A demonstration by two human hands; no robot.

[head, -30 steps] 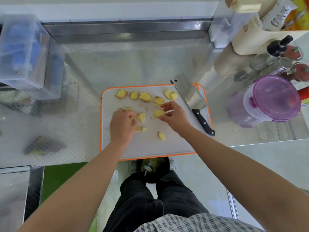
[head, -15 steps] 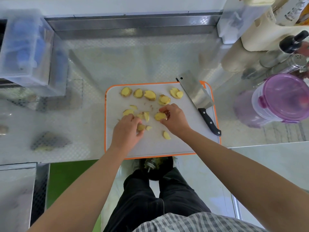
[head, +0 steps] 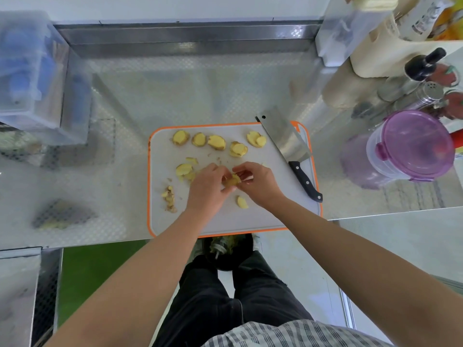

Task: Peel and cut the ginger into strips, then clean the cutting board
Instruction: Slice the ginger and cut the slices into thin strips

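Ginger piece [head: 232,181]: pinched between both your grips, over the cutting board [head: 225,219].
Left grip [head: 206,189]: fingers curled round it.
Right grip [head: 258,184]: fingertips pinching it.
Knife [head: 292,156]: right of your right grip, untouched.

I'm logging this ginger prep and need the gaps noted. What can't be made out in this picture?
Head view:
1. The ginger piece between the left hand and right hand: fingers cover most of it.
2. The clear box, left: contents blurred.
3. The bottles, top right: cut by the frame edge, labels unreadable.
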